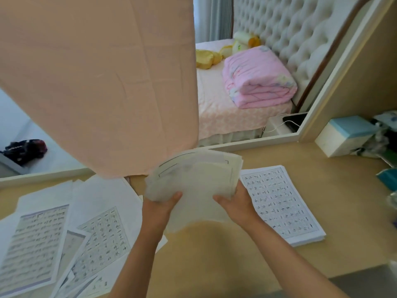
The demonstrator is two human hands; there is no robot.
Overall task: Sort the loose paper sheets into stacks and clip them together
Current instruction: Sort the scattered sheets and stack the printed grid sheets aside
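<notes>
I hold a bundle of thin, pale paper sheets (193, 181) above the wooden desk (214, 254), blurred by motion. My left hand (161, 205) grips its lower left edge, and my right hand (234, 201) grips its lower right edge. A neat stack of printed character-grid sheets (281, 203) lies flat on the desk just right of my right hand. Several loose printed sheets (64, 233) lie scattered and overlapping on the left part of the desk. No clip is visible.
A peach cloth (96, 82) hangs down over the mirror (247, 82) behind the desk, reaching the loose sheets. A white and blue box (345, 134) and cluttered small items (384, 136) stand at the desk's right back corner.
</notes>
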